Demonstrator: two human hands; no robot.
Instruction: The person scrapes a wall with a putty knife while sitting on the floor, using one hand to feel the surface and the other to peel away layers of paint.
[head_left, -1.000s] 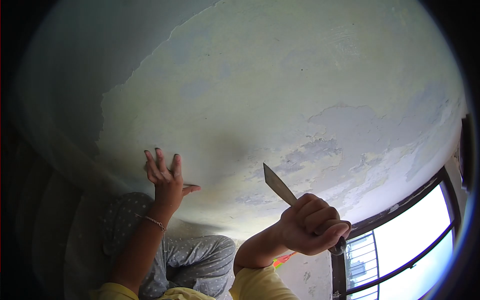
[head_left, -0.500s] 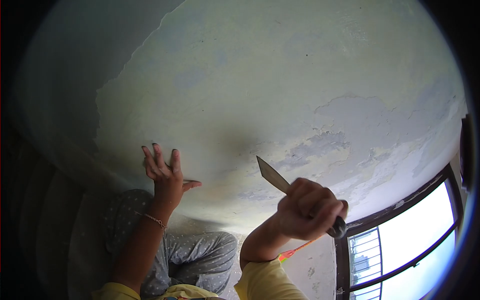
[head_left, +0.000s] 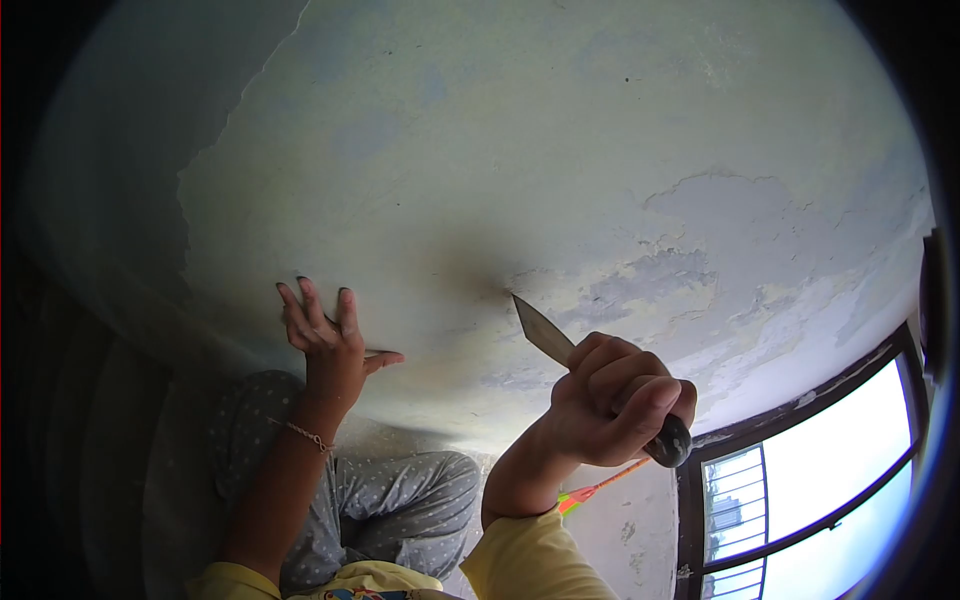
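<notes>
My right hand (head_left: 625,400) is wrapped round the dark rounded handle of a scraper (head_left: 541,331). Its flat metal blade points up and left, with the tip right at the wall (head_left: 560,150). Around that tip the pale surface is rough and chipped. Further left, my left hand (head_left: 335,335) rests spread against the same wall, fingers up and thumb out to the right. It holds nothing.
Peeling, flaked paint (head_left: 660,280) runs across the wall to the right. A dark-framed window (head_left: 810,480) with bars is at lower right. My bent legs in grey dotted trousers (head_left: 400,510) are below. A bright orange-green tassel (head_left: 577,496) hangs by my right sleeve.
My right hand and the scraper have shifted slightly up in the view, the blade tip rising a little. My left hand stays spread on the wall.
</notes>
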